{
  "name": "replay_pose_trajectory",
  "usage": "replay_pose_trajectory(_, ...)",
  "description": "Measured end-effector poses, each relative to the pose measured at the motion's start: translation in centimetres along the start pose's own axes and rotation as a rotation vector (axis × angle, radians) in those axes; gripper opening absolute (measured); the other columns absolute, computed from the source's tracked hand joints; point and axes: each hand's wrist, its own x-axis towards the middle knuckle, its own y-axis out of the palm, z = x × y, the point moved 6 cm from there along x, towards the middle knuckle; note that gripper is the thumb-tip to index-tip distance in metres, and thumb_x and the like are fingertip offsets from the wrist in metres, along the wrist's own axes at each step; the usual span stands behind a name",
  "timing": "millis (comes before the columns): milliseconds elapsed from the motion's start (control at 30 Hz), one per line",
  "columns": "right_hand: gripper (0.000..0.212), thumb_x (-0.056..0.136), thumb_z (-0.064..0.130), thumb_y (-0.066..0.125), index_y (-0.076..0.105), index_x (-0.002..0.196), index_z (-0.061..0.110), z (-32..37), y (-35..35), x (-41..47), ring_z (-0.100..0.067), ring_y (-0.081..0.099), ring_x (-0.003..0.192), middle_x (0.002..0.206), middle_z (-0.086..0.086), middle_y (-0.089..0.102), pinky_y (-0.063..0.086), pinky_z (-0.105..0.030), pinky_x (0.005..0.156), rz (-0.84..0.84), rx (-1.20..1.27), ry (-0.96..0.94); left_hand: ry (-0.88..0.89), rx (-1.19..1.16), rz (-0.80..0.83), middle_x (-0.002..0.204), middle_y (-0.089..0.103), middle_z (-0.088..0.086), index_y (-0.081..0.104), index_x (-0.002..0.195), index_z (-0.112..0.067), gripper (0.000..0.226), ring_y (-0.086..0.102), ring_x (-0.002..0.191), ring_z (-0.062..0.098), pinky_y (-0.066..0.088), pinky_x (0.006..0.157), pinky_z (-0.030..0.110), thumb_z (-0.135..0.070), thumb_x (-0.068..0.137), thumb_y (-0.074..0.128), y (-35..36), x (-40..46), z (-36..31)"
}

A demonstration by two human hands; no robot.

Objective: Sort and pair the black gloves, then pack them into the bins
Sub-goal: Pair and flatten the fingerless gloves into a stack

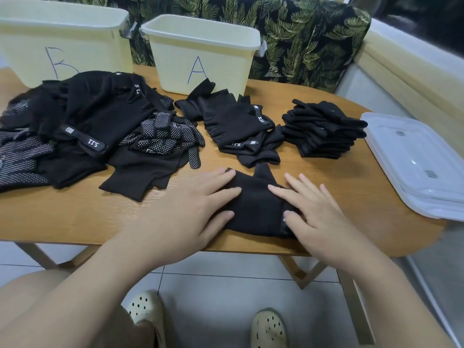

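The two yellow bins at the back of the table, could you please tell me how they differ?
The bin marked A stands right of the bin marked B. Bin A shows whole and looks smaller; bin B runs off the left edge and looks larger. Bin B's letter is partly hidden by the unsorted glove heap; bin A's letter is almost clear, with a fingerless glove stack before it. Both are pale yellow, open-topped, hand-lettered in blue.
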Motion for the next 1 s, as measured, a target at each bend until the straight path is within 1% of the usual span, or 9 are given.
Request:
replay_pose_trajectory(67, 0.061, 0.090, 0.039, 0.027, 0.037, 0.148, 0.057, -1.0, -0.8, 0.2, 0.001, -0.006, 0.154, 0.170, 0.016, 0.011, -0.010, -0.030, 0.125, -0.048, 0.010, 0.040, -0.004, -0.095, 0.053, 0.158, 0.045, -0.005, 0.058, 0.144, -0.025, 0.054, 0.037, 0.145, 0.010, -0.001, 0.112, 0.003, -0.052, 0.102, 0.036, 0.2, 0.1, -0.7)
replay_pose_trajectory(133, 0.055, 0.099, 0.028, 0.037, 0.043, 0.145, 0.056, -1.8, -1.6, 0.2, -0.004, -0.001, 0.155, 0.170, 0.011, 0.015, -0.008, -0.031, 0.124, -0.092, 0.011, 0.065, 0.013, -0.148, 0.064, 0.160, 0.041, -0.010, 0.054, 0.147, -0.029, 0.060, 0.035, 0.144, 0.006, 0.009, 0.113, 0.005, -0.057, 0.100, 0.028, 0.6, 0.2, -1.2)
replay_pose_trajectory(233, 0.054, 0.102, 0.013, 0.047, 0.052, 0.142, 0.049, -3.0, -2.9, -0.1, -0.011, 0.007, 0.156, 0.168, 0.005, 0.023, 0.002, -0.039, 0.128, -0.214, 0.025, 0.114, 0.060, -0.112, 0.068, 0.151, 0.053, -0.006, 0.061, 0.140, -0.027, 0.055, 0.047, 0.135, 0.010, 0.036, 0.108, 0.020, -0.051, 0.100, 0.032, 1.2, 0.5, -2.3)
replay_pose_trajectory(333, 0.048, 0.100, 0.007, 0.053, 0.063, 0.136, 0.037, -4.2, -3.7, 0.0, -0.020, 0.024, 0.153, 0.162, 0.001, 0.036, 0.021, -0.048, 0.126, -0.374, 0.049, 0.169, 0.110, -0.109, 0.090, 0.146, 0.057, 0.000, 0.063, 0.138, -0.024, 0.049, 0.053, 0.130, 0.018, 0.050, 0.105, 0.035, -0.045, 0.102, 0.037, 2.2, 1.2, -3.5)
replay_pose_trajectory(467, 0.040, 0.098, 0.007, 0.057, 0.070, 0.127, 0.029, -4.7, -4.2, 0.0, -0.020, 0.041, 0.140, 0.151, 0.000, 0.049, 0.036, -0.041, 0.114, -0.555, 0.021, 0.216, 0.171, -0.073, 0.086, 0.142, 0.055, 0.002, 0.059, 0.140, -0.024, 0.047, 0.050, 0.125, 0.023, 0.047, 0.100, 0.043, -0.044, 0.103, 0.038, 3.3, 2.2, -5.0)
replay_pose_trajectory(600, 0.027, 0.096, 0.017, 0.064, 0.074, 0.118, 0.026, -3.7, -4.3, -0.7, -0.002, 0.040, 0.119, 0.135, 0.005, 0.056, 0.039, -0.036, 0.105, -0.633, 0.024, 0.165, 0.208, -0.035, 0.023, 0.128, 0.056, -0.003, 0.061, 0.137, -0.030, 0.043, 0.047, 0.120, 0.022, 0.042, 0.101, 0.041, -0.046, 0.104, 0.040, 3.4, 2.8, -6.3)
replay_pose_trajectory(667, 0.022, 0.094, 0.020, 0.066, 0.075, 0.113, 0.026, -3.3, -4.1, -0.8, -0.001, 0.041, 0.109, 0.123, 0.008, 0.058, 0.038, -0.034, 0.100, -0.641, 0.005, 0.143, 0.224, -0.016, -0.002, 0.119, 0.055, -0.004, 0.063, 0.135, -0.031, 0.042, 0.048, 0.115, 0.022, 0.041, 0.099, 0.041, -0.048, 0.104, 0.041, 3.4, 3.0, -6.9)
replay_pose_trajectory(833, 0.021, 0.096, 0.029, 0.063, 0.073, 0.115, 0.030, -3.8, -3.6, -0.6, -0.010, 0.049, 0.112, 0.118, 0.011, 0.058, 0.033, -0.031, 0.097, -0.523, -0.062, 0.195, 0.237, -0.115, 0.006, 0.113, 0.056, -0.007, 0.061, 0.136, -0.025, 0.041, 0.047, 0.104, 0.017, 0.043, 0.092, 0.037, -0.044, 0.104, 0.042, 3.0, 3.3, -7.8)
replay_pose_trajectory(1000, 0.029, 0.097, 0.019, 0.064, 0.070, 0.124, 0.028, -4.5, -3.9, -0.2, -0.010, 0.050, 0.123, 0.131, 0.012, 0.060, 0.030, -0.033, 0.114, -0.454, -0.057, 0.161, 0.236, -0.179, 0.001, 0.138, 0.054, -0.009, 0.060, 0.136, -0.021, 0.038, 0.049, 0.123, 0.013, 0.044, 0.101, 0.033, -0.037, 0.105, 0.044, 3.1, 3.3, -7.6)
